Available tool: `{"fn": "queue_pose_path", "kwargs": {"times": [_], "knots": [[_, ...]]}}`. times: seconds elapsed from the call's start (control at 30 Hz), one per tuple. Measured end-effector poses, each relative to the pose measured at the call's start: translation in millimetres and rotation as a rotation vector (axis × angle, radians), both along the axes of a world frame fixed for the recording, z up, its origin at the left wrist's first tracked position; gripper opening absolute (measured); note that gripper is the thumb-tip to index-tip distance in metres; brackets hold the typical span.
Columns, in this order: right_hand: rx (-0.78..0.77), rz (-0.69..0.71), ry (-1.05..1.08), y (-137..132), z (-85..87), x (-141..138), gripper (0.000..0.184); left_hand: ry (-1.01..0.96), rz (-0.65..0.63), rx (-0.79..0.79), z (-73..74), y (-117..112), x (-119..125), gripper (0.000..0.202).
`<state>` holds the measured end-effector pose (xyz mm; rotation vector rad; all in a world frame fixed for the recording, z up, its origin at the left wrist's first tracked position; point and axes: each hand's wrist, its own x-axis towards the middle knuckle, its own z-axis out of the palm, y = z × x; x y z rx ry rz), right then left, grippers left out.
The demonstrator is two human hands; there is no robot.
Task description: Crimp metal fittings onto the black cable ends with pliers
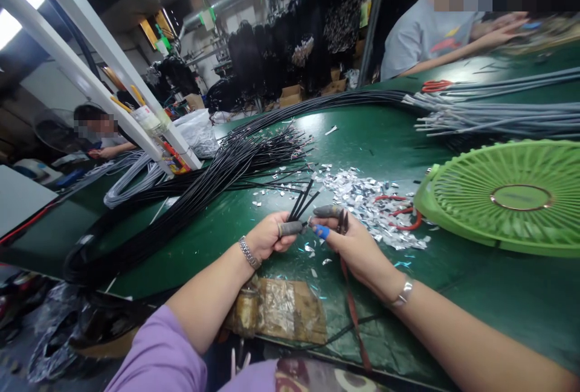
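My left hand is closed around a few short black cables, which stick up past the fingers. A grey finger cot covers its thumb. My right hand meets it at a cable's tip, thumb and forefinger pinched close together there. It wears a grey finger cot and a blue wrap. A dark pointed tool sticks up from the right hand's grip; its kind is unclear. Below that hand hangs a reddish-brown strap. What lies between the right fingertips is too small to make out.
Foil scraps lie beyond my hands, with red-handled pliers among them. A green fan stands right. A long black cable bundle curves left; grey cables lie far right. Taped cardboard is near me. Two people sit farther off.
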<state>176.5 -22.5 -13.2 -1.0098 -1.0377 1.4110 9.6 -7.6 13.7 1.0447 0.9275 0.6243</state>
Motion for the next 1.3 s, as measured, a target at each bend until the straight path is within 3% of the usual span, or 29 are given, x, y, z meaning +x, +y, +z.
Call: {"fn": "queue_pose_path", "kwargs": {"times": [0.4, 0.73, 0.97, 1.3], "knots": [[0.201, -0.037, -0.182, 3, -5.0, 4, 0.031, 0.107, -0.022, 0.015, -2.3, 1, 1, 0.035], [0.156, -0.076, -0.114, 3, 0.2, 1, 0.03, 0.152, -0.017, 0.043, 0.6, -1, 1, 0.043], [0.184, 0.068, -0.124, 3, -4.2, -2, 0.037, 0.198, 0.041, 0.128, -6.6, -1, -1, 0.051], [0.113, 0.028, -0.07, 2, -7.1, -3, 0.032, 0.197, 0.037, 0.159, -4.9, -3, 1, 0.048]]}}
